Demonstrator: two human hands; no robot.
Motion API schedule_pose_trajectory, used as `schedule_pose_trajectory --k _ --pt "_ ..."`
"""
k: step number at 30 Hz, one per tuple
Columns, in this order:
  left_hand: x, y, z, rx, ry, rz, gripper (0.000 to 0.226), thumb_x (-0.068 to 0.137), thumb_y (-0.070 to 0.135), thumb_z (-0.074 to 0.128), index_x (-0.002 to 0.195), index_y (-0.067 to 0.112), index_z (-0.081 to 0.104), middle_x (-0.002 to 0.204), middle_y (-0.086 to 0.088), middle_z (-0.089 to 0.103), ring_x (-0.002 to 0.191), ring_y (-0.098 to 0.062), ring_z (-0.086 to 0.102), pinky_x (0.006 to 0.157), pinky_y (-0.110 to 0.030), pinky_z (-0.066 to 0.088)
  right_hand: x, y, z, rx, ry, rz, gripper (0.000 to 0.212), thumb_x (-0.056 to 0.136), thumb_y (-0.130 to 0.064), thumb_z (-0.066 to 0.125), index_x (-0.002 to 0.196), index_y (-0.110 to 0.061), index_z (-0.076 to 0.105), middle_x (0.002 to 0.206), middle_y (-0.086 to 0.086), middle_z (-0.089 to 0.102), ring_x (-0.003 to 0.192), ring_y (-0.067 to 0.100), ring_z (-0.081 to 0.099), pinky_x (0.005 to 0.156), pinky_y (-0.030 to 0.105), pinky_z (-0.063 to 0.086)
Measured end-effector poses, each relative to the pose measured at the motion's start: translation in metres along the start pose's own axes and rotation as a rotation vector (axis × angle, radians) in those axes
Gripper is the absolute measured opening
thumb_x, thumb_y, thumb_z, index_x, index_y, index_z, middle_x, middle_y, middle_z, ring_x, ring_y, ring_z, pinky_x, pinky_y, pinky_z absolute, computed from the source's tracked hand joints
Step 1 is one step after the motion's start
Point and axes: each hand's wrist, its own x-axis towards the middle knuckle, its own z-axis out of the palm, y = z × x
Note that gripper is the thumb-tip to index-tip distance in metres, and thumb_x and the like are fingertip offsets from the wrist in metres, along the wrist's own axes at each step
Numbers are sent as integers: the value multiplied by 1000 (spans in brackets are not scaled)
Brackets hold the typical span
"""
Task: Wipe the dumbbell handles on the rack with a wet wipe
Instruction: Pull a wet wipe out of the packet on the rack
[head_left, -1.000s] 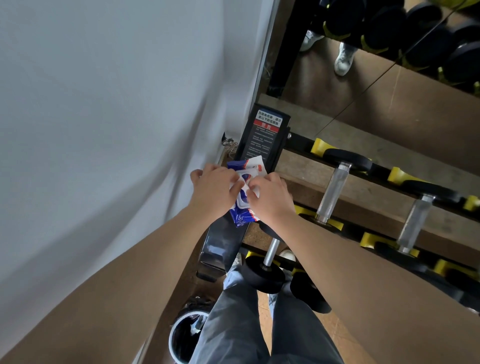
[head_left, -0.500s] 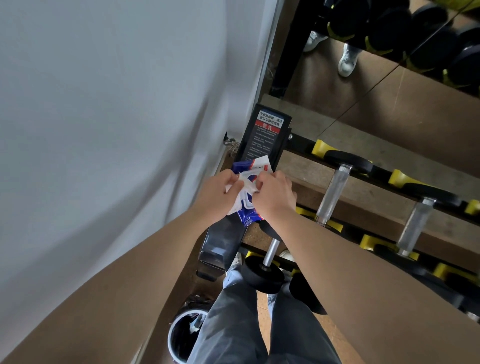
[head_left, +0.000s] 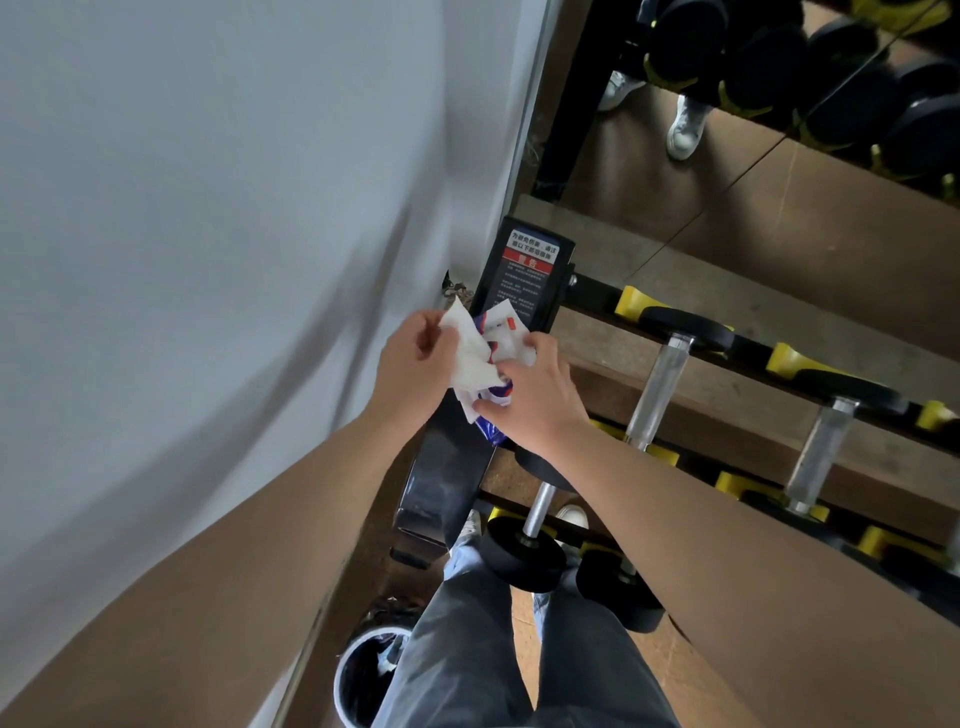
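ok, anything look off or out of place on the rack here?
Nothing on the rack stands out: the dumbbells in view sit in their yellow cradles. One oddity: a small dark tangle against the wall beside the rack's labelled post; what it is cannot be told.

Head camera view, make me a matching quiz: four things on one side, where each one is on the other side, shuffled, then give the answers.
Things:
1. wet wipe
2. wipe packet
3. warning label
4. bin

Places:
A. on the rack's black end post
B. low down beside the legs
C. pinched by the left hand
D. held by the right hand

Pairs: 1-C, 2-D, 3-A, 4-B
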Motion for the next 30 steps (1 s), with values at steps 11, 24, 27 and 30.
schedule_pose_trajectory --k 11,24,27,30 --pt "-2 1 -22 -215 101 -128 12 103 19 55 101 27 63 82 5 64 64 -3 64 58 -29 52 8 -1 -11 113 14 61 46 97 -29 67 141 -30 52 160 3 26 143 29 36 108 40 47" --pt "-7 -2 -6 -122 -72 -338 16 99 22 54 102 14 67 78 -5 67 68 -23 63 52 -25 47 18 11 -15 -146 136 -58 23 101 -28 62 123 -23 58 117 5 52 98 19 62 79 34 61" --pt "-6 0 -2 -176 -106 -356 11 101 20 55 100 15 65 78 -2 66 67 -20 64 47 -22 46 12 17 -13 -252 29 -144 48 101 -30 62 146 -33 44 133 8 43 117 25 53 89 40 59" --pt "-5 4 2 -211 -120 -360 11 102 17 54 100 15 65 83 -4 68 69 -17 66 50 -21 49 7 19 -11 -349 -39 -172 65 101 -38 60 156 -33 26 149 11 30 131 31 43 96 41 57"
